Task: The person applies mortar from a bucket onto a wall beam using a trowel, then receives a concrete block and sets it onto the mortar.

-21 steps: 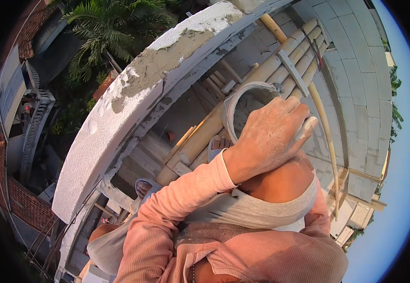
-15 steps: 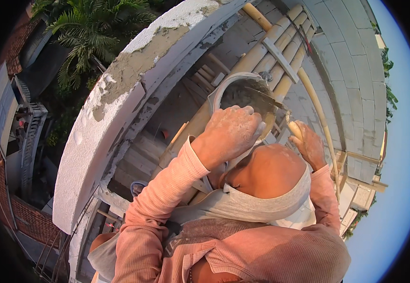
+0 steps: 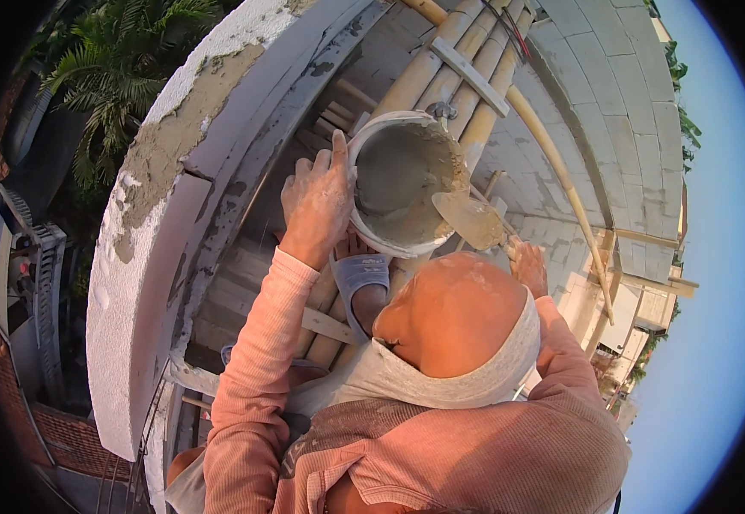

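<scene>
A pale bucket (image 3: pixel 396 246) of wet grey mortar (image 3: pixel 394 176) stands tilted on bamboo poles beyond my bent knee (image 3: pixel 454 317). My left hand (image 3: pixel 312 206) is closed on the bucket's left rim, with one finger raised along it. My right hand (image 3: pixel 527 265) grips the handle of a mortar-coated trowel (image 3: pixel 475 221), whose blade rests over or against the bucket's lower right rim; I cannot tell whether they touch. My sandalled foot (image 3: pixel 361 291) sits just below the bucket.
Bamboo poles (image 3: pixel 432 81) with a cross board (image 3: pixel 469 77) form the scaffold high up. A loose pole (image 3: pixel 561 180) curves past the grey block wall (image 3: pixel 634 154). At left, a white mortar-smeared ledge (image 3: pixel 111 343) borders a drop toward palm trees (image 3: pixel 107 103) and tiled roofs.
My left hand has moved leftward from over my knee onto the bucket's side. My right hand has appeared from behind it with the trowel, which has lowered slightly. The view has shifted.
</scene>
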{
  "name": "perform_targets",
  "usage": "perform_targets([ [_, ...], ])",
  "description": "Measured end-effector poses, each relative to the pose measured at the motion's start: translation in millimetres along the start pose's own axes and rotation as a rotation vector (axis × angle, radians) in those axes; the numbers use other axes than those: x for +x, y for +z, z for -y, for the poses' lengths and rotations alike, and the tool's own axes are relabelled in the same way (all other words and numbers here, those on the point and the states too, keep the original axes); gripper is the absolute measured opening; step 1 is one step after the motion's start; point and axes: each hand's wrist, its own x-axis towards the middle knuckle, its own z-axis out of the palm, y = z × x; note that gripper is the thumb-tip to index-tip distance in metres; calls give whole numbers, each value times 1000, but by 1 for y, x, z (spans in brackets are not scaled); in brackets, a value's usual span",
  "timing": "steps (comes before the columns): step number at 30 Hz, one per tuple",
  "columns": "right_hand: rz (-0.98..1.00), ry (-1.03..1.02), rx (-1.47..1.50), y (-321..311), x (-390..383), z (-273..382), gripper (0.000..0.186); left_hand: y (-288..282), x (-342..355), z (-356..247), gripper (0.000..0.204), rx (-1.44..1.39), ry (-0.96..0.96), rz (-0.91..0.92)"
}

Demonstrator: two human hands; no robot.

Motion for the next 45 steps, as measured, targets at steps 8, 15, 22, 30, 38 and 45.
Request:
perform_targets([
  [8, 5, 74, 286, -46, -44, -33, 48, 0, 1, 11, 59, -172, -36, 65],
  [15, 595, 370, 1440, -72, 34, 50, 61, 1, 1, 10, 56, -268, -84, 85],
  [22, 662, 440, 1197, -73, 21, -12, 63, 1, 4, 3, 53, -345, -156, 104],
  [30, 314, 36, 708, -192, 80, -57, 55, 40, -1, 43, 76, -1206, -374, 244],
  [38, 846, -739, 212, -325, 155, 310, 44, 85, -46, -2, 50, -1086, -437, -325],
  [45, 950, -799, 66, -256, 149, 433, 45, 70, -48, 0, 43, -1033, -170, -452],
])
